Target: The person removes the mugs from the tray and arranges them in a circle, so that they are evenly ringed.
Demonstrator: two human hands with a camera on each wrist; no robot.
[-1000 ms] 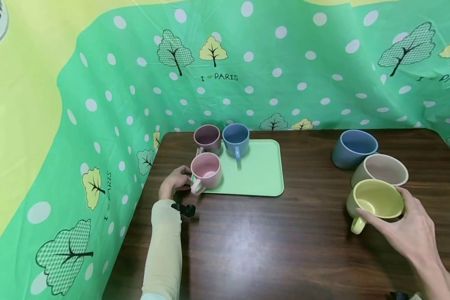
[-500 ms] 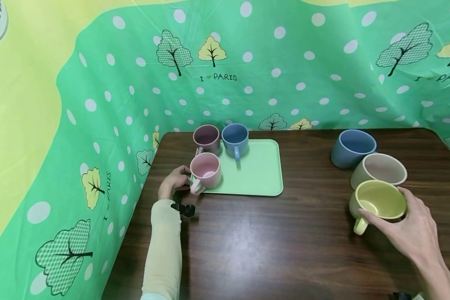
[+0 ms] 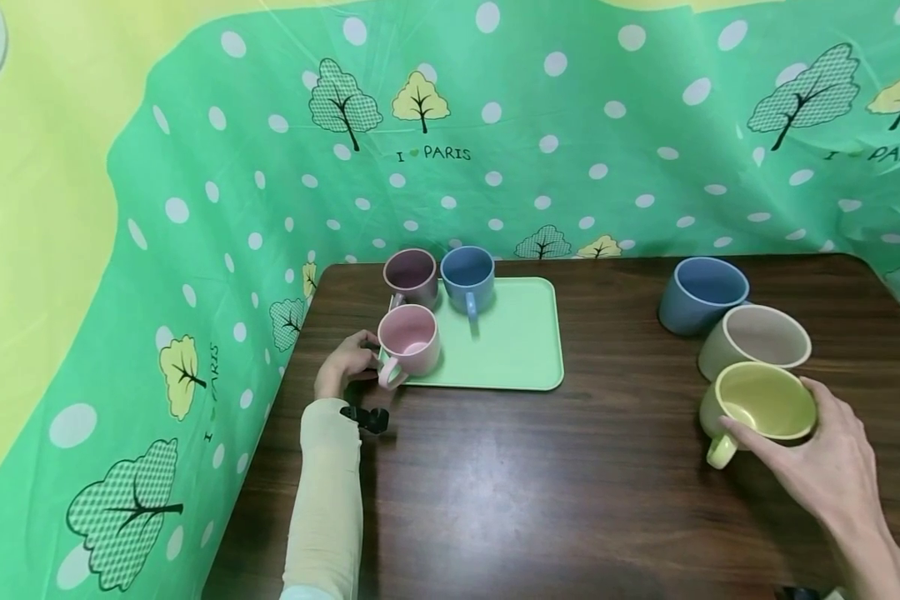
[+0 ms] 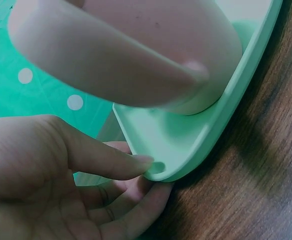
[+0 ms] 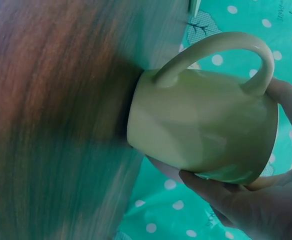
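In the head view my left hand (image 3: 347, 363) is at the near left corner of the light green tray (image 3: 512, 346). The left wrist view has my thumb on top of the tray's corner and my fingers beneath, pinching it. Right beside this hand, a pink mug (image 3: 409, 335) stands on the tray, handle toward me. At the table's right side my right hand (image 3: 832, 454) grips a yellow-green mug (image 3: 761, 400) by its sides, thumb near the handle. The mug is upright; whether its base touches the table I cannot tell.
A purple mug (image 3: 411, 279) and a blue mug (image 3: 468, 279) stand at the tray's back left. Behind the yellow-green mug are a whitish mug (image 3: 757, 337) and another blue mug (image 3: 703, 296). A green patterned cloth (image 3: 525, 167) hangs behind the brown table (image 3: 495, 483).
The yellow-green mug in my right hand has shifted slightly to the right. My left hand keeps its place at the tray's corner, and the other mugs stay put.
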